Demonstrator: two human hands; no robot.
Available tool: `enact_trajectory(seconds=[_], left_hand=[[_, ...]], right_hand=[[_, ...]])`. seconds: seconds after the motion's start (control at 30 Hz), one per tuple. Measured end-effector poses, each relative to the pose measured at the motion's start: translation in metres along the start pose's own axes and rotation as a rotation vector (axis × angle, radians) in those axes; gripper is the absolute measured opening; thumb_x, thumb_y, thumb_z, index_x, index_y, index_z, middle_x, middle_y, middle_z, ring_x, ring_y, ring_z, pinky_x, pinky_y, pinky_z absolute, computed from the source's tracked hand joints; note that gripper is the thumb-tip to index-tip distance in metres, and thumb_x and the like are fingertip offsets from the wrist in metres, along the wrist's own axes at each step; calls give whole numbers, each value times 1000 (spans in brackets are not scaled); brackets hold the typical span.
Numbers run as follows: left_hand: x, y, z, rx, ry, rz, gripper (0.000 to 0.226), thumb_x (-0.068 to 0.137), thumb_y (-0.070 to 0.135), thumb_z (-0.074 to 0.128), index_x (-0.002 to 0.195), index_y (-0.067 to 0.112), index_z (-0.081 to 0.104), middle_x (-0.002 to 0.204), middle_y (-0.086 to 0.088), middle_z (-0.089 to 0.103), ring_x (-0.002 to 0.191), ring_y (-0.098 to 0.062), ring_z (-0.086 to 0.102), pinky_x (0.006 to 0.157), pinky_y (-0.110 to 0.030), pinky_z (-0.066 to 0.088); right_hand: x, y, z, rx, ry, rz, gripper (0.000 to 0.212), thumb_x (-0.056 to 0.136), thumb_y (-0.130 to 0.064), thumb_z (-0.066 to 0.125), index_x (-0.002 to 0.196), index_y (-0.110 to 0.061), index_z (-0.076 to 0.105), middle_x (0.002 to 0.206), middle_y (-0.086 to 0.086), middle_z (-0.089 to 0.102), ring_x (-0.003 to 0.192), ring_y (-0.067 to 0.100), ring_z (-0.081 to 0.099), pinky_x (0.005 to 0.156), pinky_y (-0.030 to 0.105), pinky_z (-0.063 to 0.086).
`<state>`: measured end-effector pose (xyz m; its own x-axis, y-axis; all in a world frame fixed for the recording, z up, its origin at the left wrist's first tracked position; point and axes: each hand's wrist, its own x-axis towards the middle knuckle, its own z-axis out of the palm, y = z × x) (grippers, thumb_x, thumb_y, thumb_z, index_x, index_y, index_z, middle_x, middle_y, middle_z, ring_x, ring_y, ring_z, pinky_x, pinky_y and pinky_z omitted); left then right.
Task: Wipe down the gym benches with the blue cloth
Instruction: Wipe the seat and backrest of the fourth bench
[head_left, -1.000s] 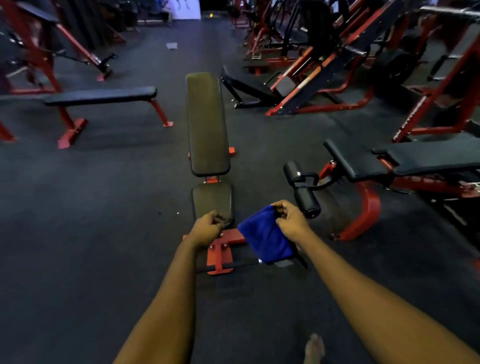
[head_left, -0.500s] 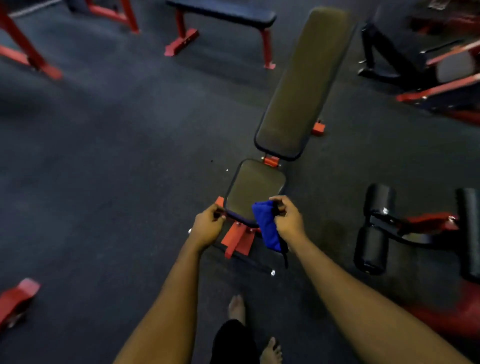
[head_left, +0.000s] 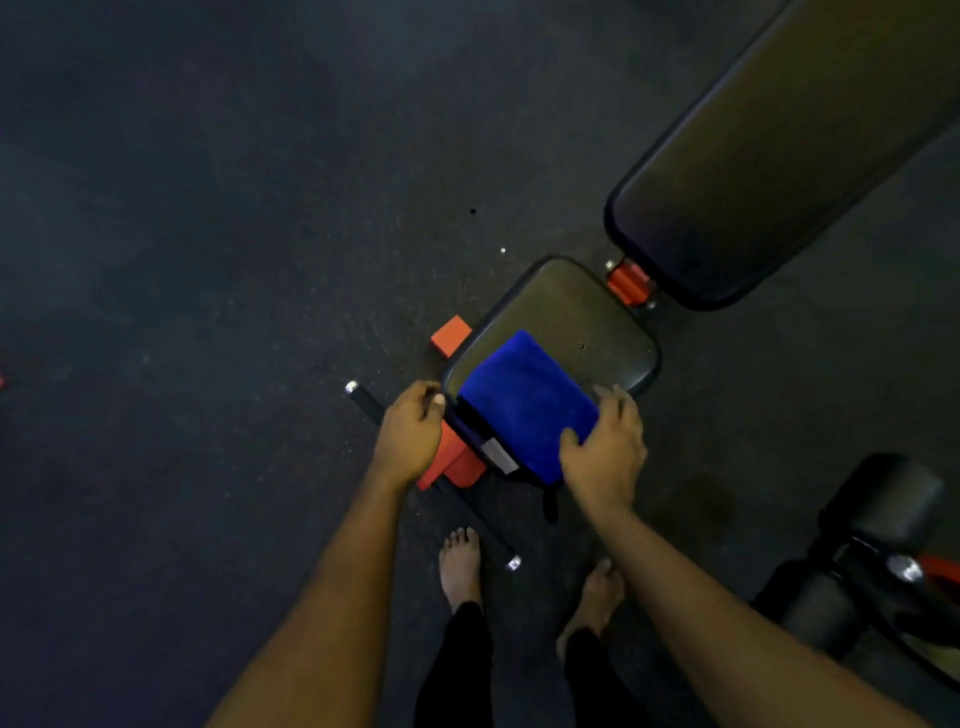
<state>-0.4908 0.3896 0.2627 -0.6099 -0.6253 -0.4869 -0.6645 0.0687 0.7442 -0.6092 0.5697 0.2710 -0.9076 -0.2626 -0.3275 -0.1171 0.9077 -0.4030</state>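
Below me, on the near end of the bench, the soft, folded blue cloth (head_left: 524, 400) lies across the small, dark, rounded vinyl seat pad (head_left: 587, 312), covering its near half and hanging a little over the front edge, where a white label (head_left: 498, 454) shows. My right hand (head_left: 605, 452) rests palm down on the cloth's right corner. Its fingers are loosely extended over the pad's right edge and the thumb is set apart on the fabric, so the hand presses rather than pinches. My right forearm reaches in straight from the lower right. My left hand (head_left: 410, 436) sits at the seat pad's near left corner with its fingers curled around the edge and the thumb tip against the rim, gripping the pad. That arm comes up from the lower left, the wrist roughly straight. Under the left hand the bench's red steel frame (head_left: 457, 462) shows, with a black crossbar (head_left: 363, 402) capped in chrome running beneath it. Beyond the seat, past a red hinge bracket (head_left: 628, 283), the long dark padded back pad (head_left: 779, 156) stretches away to the upper right, apart from both hands. My bare feet (head_left: 460, 564) stand on the dark speckled rubber floor (head_left: 208, 260) just short of the crossbar. Black foam rollers (head_left: 883, 499) of another machine sit to the lower right, well apart from the cloth.
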Motion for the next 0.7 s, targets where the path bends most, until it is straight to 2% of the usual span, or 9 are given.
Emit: enact_trajectory(seconds=[0.07, 0.1, 0.13, 0.2, 0.33, 0.47, 0.57, 0.7], left_hand=[[16, -15, 20, -12, 18, -15, 32, 103, 17, 44, 131, 6, 56, 130, -12, 60, 120, -25, 55, 101, -31, 41], [23, -21, 29, -27, 43, -26, 35, 104, 18, 43, 135, 6, 54, 136, -12, 57, 126, -25, 52, 105, -30, 37], [30, -29, 39, -52, 87, -39, 37, 104, 19, 42, 138, 5, 52, 139, -11, 54, 129, -24, 49, 107, -28, 33], [38, -40, 53, -117, 186, -44, 38, 105, 21, 41, 139, 8, 52, 140, -9, 54, 129, -21, 49, 106, -26, 33], [35, -63, 75, -307, 368, -31, 34, 105, 26, 39, 129, 16, 60, 122, 0, 65, 110, -10, 59, 100, -30, 46], [16, -79, 94, -366, 460, -11, 39, 101, 39, 35, 128, 24, 59, 123, 6, 65, 116, -6, 59, 101, -33, 47], [5, -87, 99, -369, 538, -37, 41, 100, 39, 34, 128, 23, 59, 124, 4, 65, 116, -8, 59, 102, -35, 47], [-7, -95, 94, -384, 603, -84, 35, 105, 31, 35, 130, 20, 58, 128, 4, 62, 119, -8, 57, 103, -33, 46]], right_hand=[[16, 5, 12, -163, -46, -337, 68, 89, -40, 63, 151, -31, 35, 164, 1, 18, 152, 24, 11, 117, 55, 14], [27, 4, 18, -230, -94, -518, 71, 91, -52, 57, 153, -36, 29, 166, -1, 9, 153, 24, 1, 117, 57, 9], [42, 5, 29, -299, -161, -664, 74, 91, -63, 50, 155, -40, 21, 167, -2, 0, 153, 24, -6, 116, 59, 5], [68, 1, 48, -418, -260, -833, 80, 89, -77, 37, 156, -45, 9, 166, -4, -12, 152, 26, -16, 114, 67, 4], [77, 10, 70, -471, -235, -958, 82, 88, -81, 31, 156, -45, 3, 167, -2, -12, 152, 28, -16, 114, 69, 6], [63, 34, 75, -495, -203, -1036, 77, 92, -75, 32, 156, -44, 3, 167, -1, -11, 152, 30, -13, 114, 71, 7], [76, -7, 91, -533, -201, -1052, 68, 97, -69, 26, 156, -45, 3, 166, -1, -13, 151, 35, -15, 114, 72, 7], [87, -64, 120, -575, -169, -995, 64, 98, -66, 26, 156, -40, 19, 167, 2, -2, 151, 38, -9, 112, 73, 9]])
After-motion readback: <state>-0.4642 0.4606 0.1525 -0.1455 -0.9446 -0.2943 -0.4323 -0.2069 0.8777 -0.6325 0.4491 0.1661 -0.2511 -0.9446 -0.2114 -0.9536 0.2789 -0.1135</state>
